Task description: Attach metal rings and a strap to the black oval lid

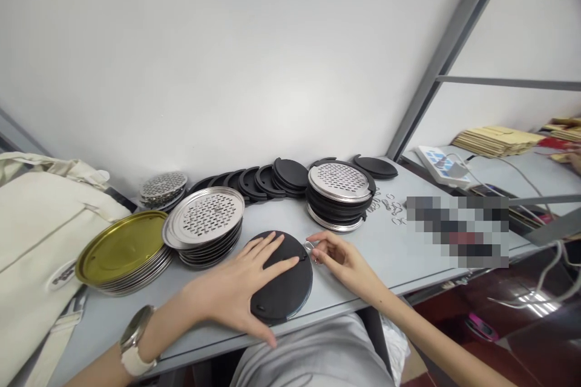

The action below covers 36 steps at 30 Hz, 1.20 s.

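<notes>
My left hand [254, 281] lies with spread fingers on top of a round black disc [288, 290] near the table's front edge. A small slot shows at the disc's upper right rim, close to the left fingertips. Beside that rim, my right hand [338, 257] pinches a small looped metal wire clip [310, 246] between thumb and fingers. More loose wire clips [394, 208] are scattered to the right, beyond that hand. Behind the disc stands a stack of black rings topped by a perforated metal grater plate [339, 180].
To the left are stacked gold lids [122, 248], a pile under a perforated plate [206, 217] and smaller perforated discs [163, 187]. Black discs [290, 174] lean in a row along the wall. A cream bag [40, 230] sits far left. A pixelated patch hides the table's right part.
</notes>
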{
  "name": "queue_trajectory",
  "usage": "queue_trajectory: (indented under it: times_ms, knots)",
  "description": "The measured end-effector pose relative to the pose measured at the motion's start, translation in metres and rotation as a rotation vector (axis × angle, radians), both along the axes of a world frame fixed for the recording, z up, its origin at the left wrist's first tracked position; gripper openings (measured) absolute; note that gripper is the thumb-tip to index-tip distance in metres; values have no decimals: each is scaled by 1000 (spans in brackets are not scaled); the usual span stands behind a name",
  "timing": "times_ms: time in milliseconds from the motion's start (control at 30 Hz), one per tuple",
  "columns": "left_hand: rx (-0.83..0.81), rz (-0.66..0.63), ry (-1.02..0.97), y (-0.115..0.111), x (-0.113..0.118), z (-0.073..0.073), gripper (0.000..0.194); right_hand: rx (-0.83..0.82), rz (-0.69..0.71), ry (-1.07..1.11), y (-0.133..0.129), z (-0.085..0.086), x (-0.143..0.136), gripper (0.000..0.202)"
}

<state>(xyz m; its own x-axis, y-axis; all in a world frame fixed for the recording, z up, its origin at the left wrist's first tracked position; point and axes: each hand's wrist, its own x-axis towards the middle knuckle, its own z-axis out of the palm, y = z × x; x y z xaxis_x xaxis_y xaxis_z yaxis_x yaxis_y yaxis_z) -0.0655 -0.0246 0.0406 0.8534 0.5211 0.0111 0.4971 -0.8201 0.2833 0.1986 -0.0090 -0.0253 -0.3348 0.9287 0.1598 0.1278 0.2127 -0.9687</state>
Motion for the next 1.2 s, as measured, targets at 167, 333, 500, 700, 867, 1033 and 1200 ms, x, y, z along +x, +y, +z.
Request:
queue_trajectory:
  times_ms: [167, 333, 500, 700, 867, 1033, 1200]
  knots:
    - [86, 37, -26, 8, 16, -24, 107, 24, -17, -70, -2, 1, 2, 23]
    - [136, 75, -51, 13, 33, -29, 104, 47, -94, -108, 4, 5, 6, 23]
    - [135, 67, -47, 12, 31, -30, 101, 45, -168, -62, 12, 5, 8, 24]
    - [143, 69, -66, 10, 28, -30, 101, 28, -124, -81, 13, 6, 5, 25]
    - [146, 74, -87, 11, 29, -33, 101, 27, -89, -77, 15, 2, 5, 25]
    - [141, 64, -113, 12, 28, -34, 100, 44, -78, -99, 15, 2, 6, 28]
    - [136, 67, -110, 11, 28, -34, 100, 18, -67, -139, 14, 9, 5, 35]
